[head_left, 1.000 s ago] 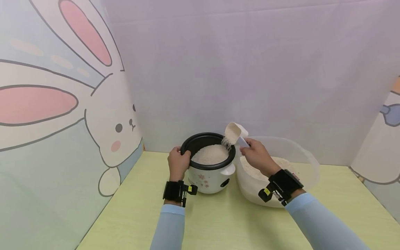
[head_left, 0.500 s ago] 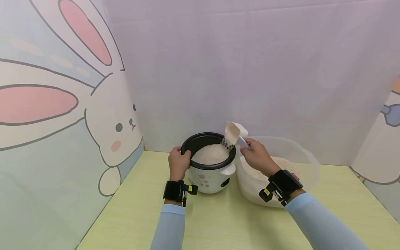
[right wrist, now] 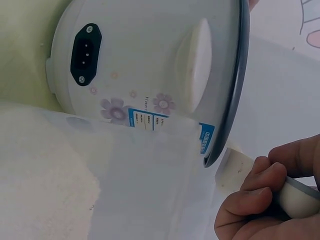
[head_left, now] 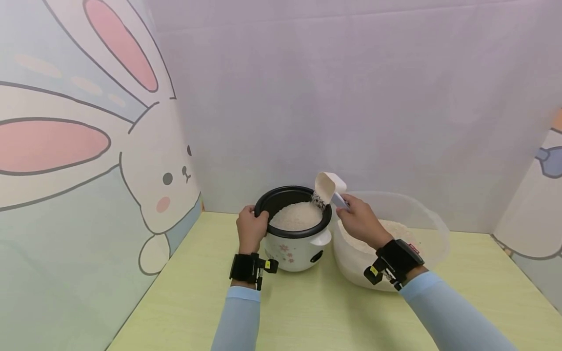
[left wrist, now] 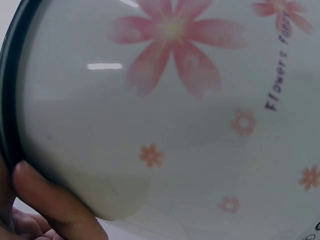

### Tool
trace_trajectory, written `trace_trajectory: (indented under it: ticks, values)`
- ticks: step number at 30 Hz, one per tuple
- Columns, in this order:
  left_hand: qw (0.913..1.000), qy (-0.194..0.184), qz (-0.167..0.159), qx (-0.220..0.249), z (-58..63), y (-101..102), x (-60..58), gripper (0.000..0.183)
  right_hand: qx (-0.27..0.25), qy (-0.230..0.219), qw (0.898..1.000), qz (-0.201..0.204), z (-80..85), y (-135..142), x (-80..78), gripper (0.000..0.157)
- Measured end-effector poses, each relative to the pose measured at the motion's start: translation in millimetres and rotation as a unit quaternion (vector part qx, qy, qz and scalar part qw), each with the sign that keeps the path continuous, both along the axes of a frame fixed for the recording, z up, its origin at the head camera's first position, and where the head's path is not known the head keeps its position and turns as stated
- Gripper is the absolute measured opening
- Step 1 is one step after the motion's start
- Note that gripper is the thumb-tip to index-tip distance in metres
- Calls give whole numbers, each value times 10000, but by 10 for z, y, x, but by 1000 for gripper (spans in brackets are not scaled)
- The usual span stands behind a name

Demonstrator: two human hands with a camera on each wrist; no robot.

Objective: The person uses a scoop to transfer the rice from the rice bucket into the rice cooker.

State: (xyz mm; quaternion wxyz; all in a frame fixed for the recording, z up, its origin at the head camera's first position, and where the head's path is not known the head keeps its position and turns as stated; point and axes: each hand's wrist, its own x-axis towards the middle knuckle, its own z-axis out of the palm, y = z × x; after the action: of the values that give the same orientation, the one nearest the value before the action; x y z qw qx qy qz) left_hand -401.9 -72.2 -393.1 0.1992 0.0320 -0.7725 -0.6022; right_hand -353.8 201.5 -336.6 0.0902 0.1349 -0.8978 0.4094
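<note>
On my feed the pale wall (head_left: 351, 97) took up most of the head view, with a rabbit print (head_left: 149, 170) to the left. Below it was the table (head_left: 303, 312), yellow-green. On that I had the tub (head_left: 353, 270), clear-sided, part filled with pale grain, just right of the cooker (head_left: 287, 253). The cooker stood upright near mid-table, white with pink flowers and a black rim (head_left: 294, 233), rice (head_left: 296, 218) heaped inside.

Light blue sleeves (head_left: 239, 317) came in from below, a black camera band (head_left: 244, 268) on each wrist.

Right hand (head_left: 362, 222): fingers curled, closed grip on the scoop handle, held above the tub's near-left side. Left hand (head_left: 252, 229): curled at the cooker's left edge, gripping the rim; the left wrist view gave me one digit flat on the outer wall just under it. I couldn't tell how far the rest reached.

The scoop (head_left: 330, 187), white, was tipped over the cooker's right edge, mouth down-left. Side knob (right wrist: 196, 67) and black socket (right wrist: 86, 54) showed on the cooker from the right wrist. Smallest: loose grains (head_left: 318, 201) in the air between scoop and rim.
</note>
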Motion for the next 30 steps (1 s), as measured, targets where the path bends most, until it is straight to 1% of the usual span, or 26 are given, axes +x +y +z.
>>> trace_trajectory:
  ticks: [5,10,19,25,30]
  values:
    - [10000,19,5,6,8,2,13,38,196,203,9996,61,5,-11,6,45]
    - [10000,62,14,-41,-4,0,-2,38,430,441,9980,101,-11,-9,-2,46]
    - [10000,39,19,-46,-5,1,4,38,584,633,9960,241,-49,-16,9,45]
    - [10000,71,11,-33,-3,-4,-1,37,852,849,9924,264,-58,-22,12,45]
    - [10000,38,-3,28,4,-8,13,36,1030,1022,9887,384,-49,-33,15,46]
